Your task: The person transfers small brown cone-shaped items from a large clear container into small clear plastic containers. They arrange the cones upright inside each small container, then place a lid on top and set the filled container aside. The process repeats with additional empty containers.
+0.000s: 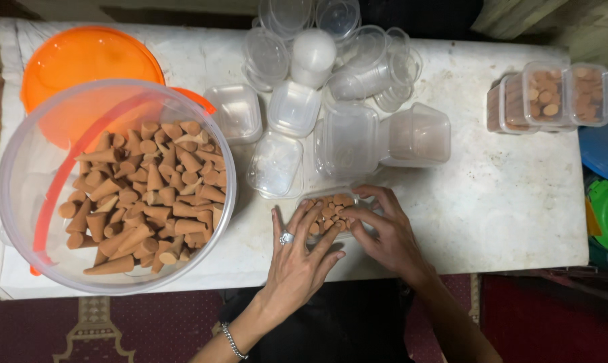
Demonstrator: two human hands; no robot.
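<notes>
Here, both hands rest on a small clear plastic box (331, 210) packed with tan cone-shaped pieces, which sits near the middle of the table's near edge. The left hand (300, 259), a ring on one finger and a chain bracelet at the wrist, lies with fingers spread flat over the near-left part of the box. The right hand (384, 232) curls its fingers over the box's right side and top, touching the cones. Neither hand is clenched; both press lightly on the box, fingertips close together.

On the white, scuffed table (505, 202), a large clear round plastic tub (21, 168) holds a heap of loose brown cones (146, 195) toward the left edge, with an orange round lid (82, 57) beyond it at the far-left corner. Just beyond the hands stands a cluster of empty clear square containers (347, 138), and behind them, at the far edge, several clear round cups and lids (297, 40). Near the far-right corner, three filled and closed clear boxes of cones (552, 94) lean side by side.
</notes>
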